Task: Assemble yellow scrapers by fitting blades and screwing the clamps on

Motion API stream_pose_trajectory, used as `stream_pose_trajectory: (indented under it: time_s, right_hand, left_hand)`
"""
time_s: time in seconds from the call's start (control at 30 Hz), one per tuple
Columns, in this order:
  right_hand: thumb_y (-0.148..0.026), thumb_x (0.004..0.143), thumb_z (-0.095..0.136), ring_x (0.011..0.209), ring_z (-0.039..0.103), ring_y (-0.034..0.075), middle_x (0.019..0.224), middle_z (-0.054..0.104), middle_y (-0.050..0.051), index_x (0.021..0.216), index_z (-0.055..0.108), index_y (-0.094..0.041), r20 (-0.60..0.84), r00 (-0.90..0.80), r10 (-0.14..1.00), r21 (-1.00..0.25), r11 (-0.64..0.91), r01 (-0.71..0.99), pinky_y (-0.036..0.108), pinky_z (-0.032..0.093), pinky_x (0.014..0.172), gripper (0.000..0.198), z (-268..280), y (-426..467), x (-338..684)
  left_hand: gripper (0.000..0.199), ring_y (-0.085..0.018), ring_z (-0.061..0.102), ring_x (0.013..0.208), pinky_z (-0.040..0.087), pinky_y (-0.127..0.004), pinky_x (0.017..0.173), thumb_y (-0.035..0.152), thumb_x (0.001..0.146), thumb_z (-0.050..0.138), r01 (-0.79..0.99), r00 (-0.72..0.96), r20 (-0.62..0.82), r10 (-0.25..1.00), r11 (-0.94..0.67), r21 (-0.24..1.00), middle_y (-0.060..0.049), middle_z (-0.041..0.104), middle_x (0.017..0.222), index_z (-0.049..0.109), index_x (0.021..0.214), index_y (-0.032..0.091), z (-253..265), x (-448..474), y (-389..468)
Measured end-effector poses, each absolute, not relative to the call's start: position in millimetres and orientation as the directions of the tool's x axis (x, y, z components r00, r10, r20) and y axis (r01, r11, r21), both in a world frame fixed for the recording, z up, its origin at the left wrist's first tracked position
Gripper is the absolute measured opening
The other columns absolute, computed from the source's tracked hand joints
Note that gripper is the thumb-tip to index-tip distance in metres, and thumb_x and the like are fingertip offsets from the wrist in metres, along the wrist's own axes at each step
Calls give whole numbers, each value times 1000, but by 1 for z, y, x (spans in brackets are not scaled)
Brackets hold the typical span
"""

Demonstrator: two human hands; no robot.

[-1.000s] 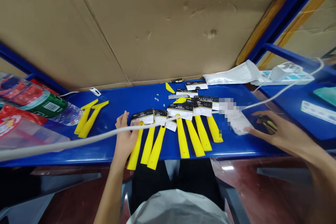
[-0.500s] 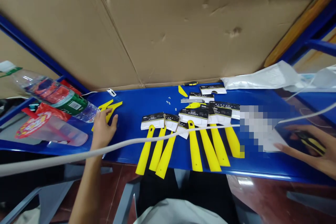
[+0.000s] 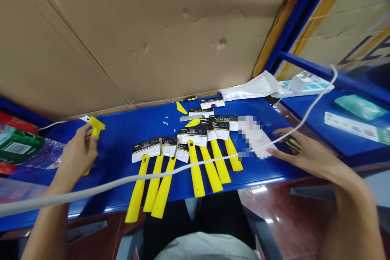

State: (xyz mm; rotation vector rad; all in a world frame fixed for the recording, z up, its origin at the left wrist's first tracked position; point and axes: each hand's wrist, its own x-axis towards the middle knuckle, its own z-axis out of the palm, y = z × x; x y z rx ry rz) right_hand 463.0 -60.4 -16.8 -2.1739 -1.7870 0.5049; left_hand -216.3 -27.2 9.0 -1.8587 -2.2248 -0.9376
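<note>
- Yellow scraper (image 3: 96, 125): left hand (image 3: 75, 153) curled round it; best held steady.
- Right hand (image 3: 306, 154), thumb spread, holds a dark tool (image 3: 292, 143); best kept clear of the cable (image 3: 152, 176).

Handles (image 3: 198, 183) are lying on the table (image 3: 122, 130), lower centre.
I'm seeing a bottle (image 3: 24, 146) sitting at frame left, a phone (image 3: 264, 143) lying right of the handles, a pouch (image 3: 250, 88) resting behind the phone.

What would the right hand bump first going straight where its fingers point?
Probably the phone, just ahead of the right hand; the white cable crosses there too, but its height is unclear.
</note>
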Motion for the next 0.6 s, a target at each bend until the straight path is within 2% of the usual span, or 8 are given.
stream_pose_trajectory:
  time_s: [0.07,0.1,0.17,0.23,0.4,0.6]
  right_hand:
    - [-86,70,68,112,77,43,128,81,14,129,67,-28,-86,168,982,-432,-188,882,52,58,94,83,-16,-60,462]
    - [-86,69,68,111,77,43,128,81,14,128,67,-28,-85,163,983,-435,-183,881,53,58,93,83,-16,-60,462]
    - [-86,67,68,109,78,43,127,81,14,126,67,-28,-87,157,984,-438,-180,881,52,59,92,83,-16,-60,461]
    - [-87,66,66,107,78,43,127,81,16,128,67,-26,-97,171,980,-419,-196,887,53,59,91,86,-15,-59,460]
    - [-89,65,63,114,75,46,128,80,17,133,67,-24,-111,202,973,-405,-230,885,55,57,98,93,-13,-58,458]
    - [-89,66,63,107,78,43,125,82,13,130,68,-28,-98,177,979,-402,-202,893,53,59,91,88,-19,-58,463]
  left_hand:
    - [54,-34,79,107,58,-68,110,55,89,72,699,-317,397,861,-70,711,2,80,111,58,139,38,24,-183,-30]
    - [60,-34,79,110,60,-67,110,53,85,81,553,-305,341,889,-126,824,1,80,115,59,138,37,31,-165,-31]
    - [58,-37,77,116,63,-66,108,45,79,88,303,-259,255,932,-173,937,-6,80,118,66,130,31,44,-131,-32]
    - [48,-41,74,123,63,-67,108,39,77,89,156,-175,158,972,-131,979,-12,80,120,73,121,27,54,-101,-29]
    - [15,-48,68,134,59,-75,111,31,83,79,-7,20,-33,999,33,999,-19,78,122,79,92,19,59,-43,-18]
    - [15,-43,70,135,60,-71,112,30,91,78,-140,168,-178,970,202,969,-20,79,124,77,99,16,38,-7,-6]
